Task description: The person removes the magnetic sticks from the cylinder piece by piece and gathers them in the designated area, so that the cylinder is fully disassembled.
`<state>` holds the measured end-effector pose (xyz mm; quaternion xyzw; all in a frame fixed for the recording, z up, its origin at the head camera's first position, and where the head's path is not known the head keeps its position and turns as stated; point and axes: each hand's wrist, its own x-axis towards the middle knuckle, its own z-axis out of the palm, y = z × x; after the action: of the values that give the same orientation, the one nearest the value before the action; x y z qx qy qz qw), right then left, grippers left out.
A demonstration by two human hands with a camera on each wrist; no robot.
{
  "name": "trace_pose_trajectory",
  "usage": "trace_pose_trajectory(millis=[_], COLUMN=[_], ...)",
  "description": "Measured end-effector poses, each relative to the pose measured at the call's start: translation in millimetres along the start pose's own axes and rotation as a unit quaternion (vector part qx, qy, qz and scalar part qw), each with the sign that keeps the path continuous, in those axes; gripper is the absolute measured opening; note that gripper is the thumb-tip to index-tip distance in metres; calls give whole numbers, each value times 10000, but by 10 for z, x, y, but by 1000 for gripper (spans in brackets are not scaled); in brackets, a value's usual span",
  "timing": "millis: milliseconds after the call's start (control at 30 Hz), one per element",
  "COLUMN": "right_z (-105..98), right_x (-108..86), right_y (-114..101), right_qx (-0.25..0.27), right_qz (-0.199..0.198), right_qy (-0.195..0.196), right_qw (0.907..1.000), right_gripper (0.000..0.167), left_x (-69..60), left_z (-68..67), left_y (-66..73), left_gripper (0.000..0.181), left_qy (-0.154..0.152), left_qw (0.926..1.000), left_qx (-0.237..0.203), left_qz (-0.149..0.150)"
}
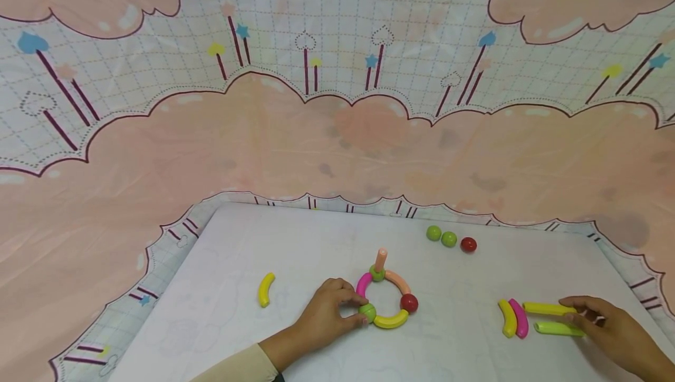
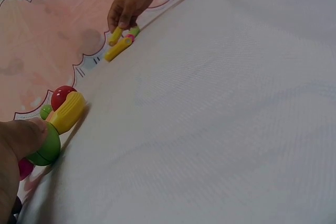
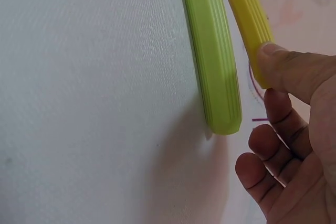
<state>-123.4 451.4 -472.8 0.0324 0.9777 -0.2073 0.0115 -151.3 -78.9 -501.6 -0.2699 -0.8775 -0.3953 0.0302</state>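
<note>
A ring of curved rods and balls lies mid-table: a pink curved rod point(image 1: 364, 283), a peach curved rod point(image 1: 398, 281), a yellow curved rod point(image 1: 391, 319), a red ball point(image 1: 409, 303) and two green balls. From the upper green ball point(image 1: 377, 273) a straight peach rod point(image 1: 381, 259) sticks out. My left hand point(image 1: 331, 310) pinches the ring's lower-left green ball point(image 2: 46, 148) between thumb and fingers. On the right, my right hand point(image 1: 606, 324) pinches one end of a straight yellow rod point(image 3: 247, 17). Beside it a straight green rod point(image 3: 212, 56) lies on the table.
Left of the ring lies a single yellow curved rod point(image 1: 266, 290). Two loose green balls point(image 1: 441, 236) and a loose red ball point(image 1: 468, 245) sit near the table's back edge. A yellow curved rod point(image 1: 508, 318) and a pink one point(image 1: 519, 318) lie left of the straight rods.
</note>
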Motion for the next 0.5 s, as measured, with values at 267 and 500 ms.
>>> trace_pose_trajectory(millis=[267,500], right_z=[6,-8], right_x=[7,9], right_y=[45,96], right_qx=[148,128], right_qz=[395,462], right_qy=[-415,-582], right_qw=[9982,9972], right_gripper=[37,37], left_x=[0,-3], left_z=[4,4], left_y=[-8,-8], left_gripper=[25,25], left_qy=[41,39], left_qw=[9999,10000], left_qx=[-7,-27], left_qz=[92,82])
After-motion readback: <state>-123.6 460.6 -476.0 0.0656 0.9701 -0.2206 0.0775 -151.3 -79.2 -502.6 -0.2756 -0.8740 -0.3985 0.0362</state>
